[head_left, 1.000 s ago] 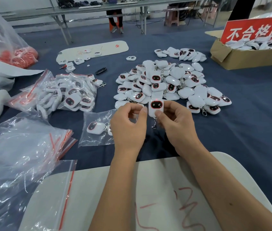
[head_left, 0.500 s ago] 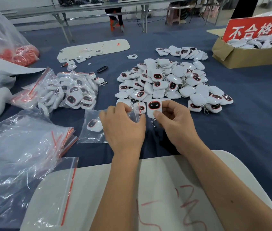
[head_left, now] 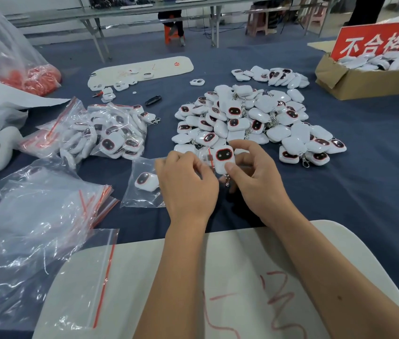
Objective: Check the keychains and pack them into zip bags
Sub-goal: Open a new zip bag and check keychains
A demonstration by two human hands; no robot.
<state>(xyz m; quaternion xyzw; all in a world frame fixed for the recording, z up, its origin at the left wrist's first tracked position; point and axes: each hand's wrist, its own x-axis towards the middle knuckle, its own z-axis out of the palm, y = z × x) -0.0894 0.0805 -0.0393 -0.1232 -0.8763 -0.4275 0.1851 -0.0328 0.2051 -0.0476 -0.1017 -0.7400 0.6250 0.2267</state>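
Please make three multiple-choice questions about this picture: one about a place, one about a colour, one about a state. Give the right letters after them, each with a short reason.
1. Where does the cardboard box stand?
A. far right of the table
B. near left corner
C. on the white board by the person

2. What colour is the strip along the mouth of the empty zip bags?
A. blue
B. red
C. green

3. What is the right hand doing?
A. lying flat on the cloth
B. pinching one keychain
C. holding a pen

Answers:
1. A, the box sits at the far right edge, behind the red sign.
2. B, each bag shows a red line at its opening.
3. B, thumb and fingers curl round the held keychain, beside the left hand, which grips the mouth of the small zip bag.
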